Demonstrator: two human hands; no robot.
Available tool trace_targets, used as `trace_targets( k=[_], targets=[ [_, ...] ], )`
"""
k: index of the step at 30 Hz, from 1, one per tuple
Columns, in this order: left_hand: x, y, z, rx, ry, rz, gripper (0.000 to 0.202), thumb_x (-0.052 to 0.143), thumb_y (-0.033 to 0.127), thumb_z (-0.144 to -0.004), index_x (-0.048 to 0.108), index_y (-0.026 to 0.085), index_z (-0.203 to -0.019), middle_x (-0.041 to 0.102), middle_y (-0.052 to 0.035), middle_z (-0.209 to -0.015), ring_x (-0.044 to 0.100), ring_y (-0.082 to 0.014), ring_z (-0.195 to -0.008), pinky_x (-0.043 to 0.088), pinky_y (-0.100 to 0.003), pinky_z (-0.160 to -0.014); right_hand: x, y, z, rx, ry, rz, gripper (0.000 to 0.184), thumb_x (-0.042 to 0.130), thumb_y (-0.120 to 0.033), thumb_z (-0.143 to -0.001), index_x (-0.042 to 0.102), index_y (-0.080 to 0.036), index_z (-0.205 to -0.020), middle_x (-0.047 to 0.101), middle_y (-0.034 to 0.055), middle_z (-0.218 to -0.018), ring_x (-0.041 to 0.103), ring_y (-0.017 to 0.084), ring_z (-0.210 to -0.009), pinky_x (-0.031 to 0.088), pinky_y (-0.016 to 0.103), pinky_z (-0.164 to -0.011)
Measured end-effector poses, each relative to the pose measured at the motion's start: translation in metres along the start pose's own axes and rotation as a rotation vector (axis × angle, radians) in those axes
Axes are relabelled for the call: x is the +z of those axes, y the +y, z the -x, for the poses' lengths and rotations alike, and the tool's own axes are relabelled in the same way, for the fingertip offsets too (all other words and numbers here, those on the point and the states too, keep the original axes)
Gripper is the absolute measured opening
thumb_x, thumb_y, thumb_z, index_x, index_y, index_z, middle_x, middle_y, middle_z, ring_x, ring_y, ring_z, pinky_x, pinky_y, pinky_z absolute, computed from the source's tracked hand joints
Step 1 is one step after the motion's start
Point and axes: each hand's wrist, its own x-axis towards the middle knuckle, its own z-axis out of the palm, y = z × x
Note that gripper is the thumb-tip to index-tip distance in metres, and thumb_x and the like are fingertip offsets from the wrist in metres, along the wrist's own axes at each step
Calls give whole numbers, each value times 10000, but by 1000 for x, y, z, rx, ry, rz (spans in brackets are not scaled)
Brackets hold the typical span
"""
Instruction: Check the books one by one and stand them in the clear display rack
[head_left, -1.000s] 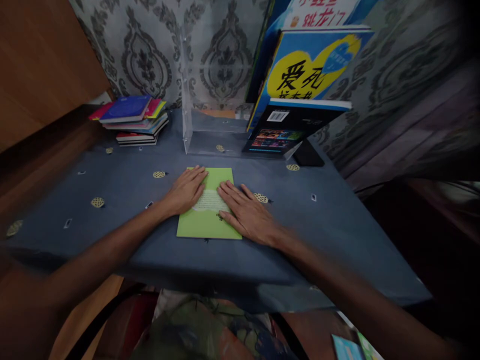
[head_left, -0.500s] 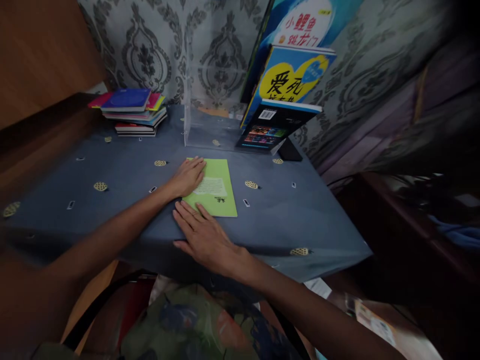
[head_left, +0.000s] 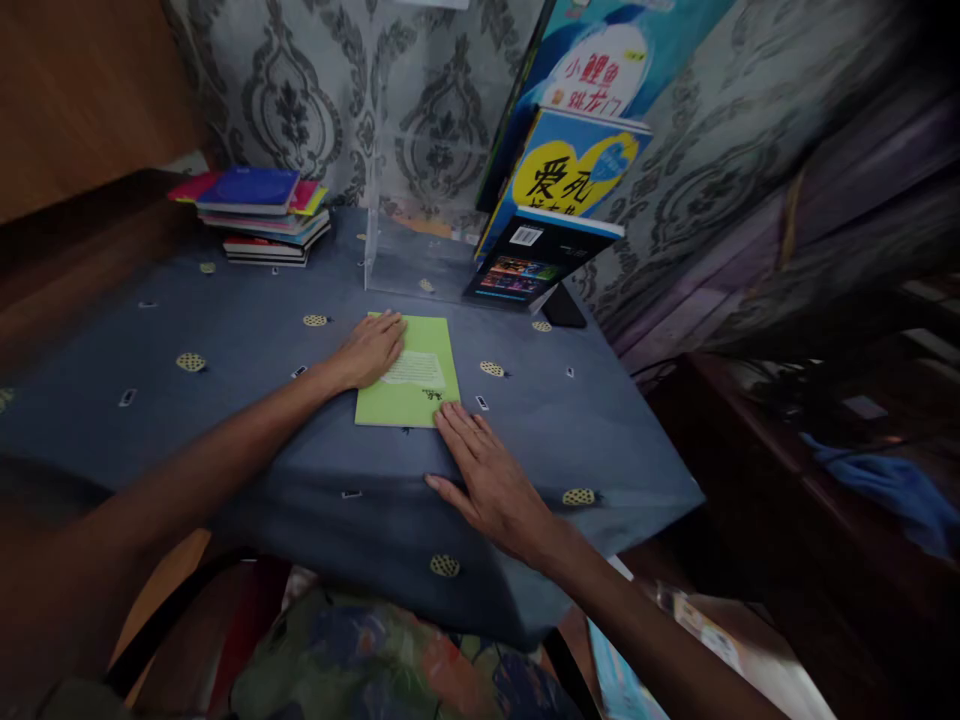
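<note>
A thin lime-green booklet [head_left: 401,405] lies flat on the dark blue tablecloth, with a pale printed panel and dark characters on its cover. Across its upper left part rests my left hand [head_left: 373,350], palm down with fingers stretched out. My right hand [head_left: 491,480] reaches in from the lower right, its fingers extended and the thumb apart. Its fingertips touch the booklet's lower right corner, while the palm is over the cloth. Neither hand grasps anything.
At the back left is a stack of books [head_left: 262,220]. A clear acrylic stand [head_left: 420,250] at the back holds upright books, including a black one [head_left: 536,262] and a blue-and-yellow one [head_left: 574,165]. A dark flat object [head_left: 564,306] lies beside it. The table's front edge is near my lap.
My right hand has slid from the booklet's lower left edge to its lower right corner, uncovering the lower left. My left hand has stayed on the booklet. The view has shifted slightly.
</note>
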Motion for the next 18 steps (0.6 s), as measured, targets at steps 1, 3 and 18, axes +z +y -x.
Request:
trace_targets(
  k=[1, 3, 18],
  targets=[
    [-1, 2, 2, 18, 5, -4, 496, 306, 315, -1026, 471, 98, -1441, 429, -161, -1549, 345, -279, -1468, 269, -491, -1201, -1, 1, 0, -6, 1, -8, 700, 409, -453, -1019, 173, -134, -1595, 310, 171, -1611, 245, 276, -1512, 285, 534, -1219],
    [-5, 9, 8, 120, -3, 8, 465, 317, 310, -1030, 520, 135, -1410, 483, -129, -1518, 395, -248, -1442, 283, -466, -1200, -5, 3, -2, -14, 2, -20, 673, 408, -452, -1021, 205, -154, -1590, 334, 154, -1603, 269, 267, -1505, 294, 532, -1214],
    [-20, 33, -35, 213, -129, 1, 448, 368, 321, -1030, 523, 178, -1425, 506, -61, -1502, 458, -185, -1403, 362, -364, -1168, -9, 7, 0, -40, 59, -62, 688, 545, -431, -972, 318, -117, -1541, 410, 148, -1564, 336, 272, -1478, 306, 533, -1212]
  ],
)
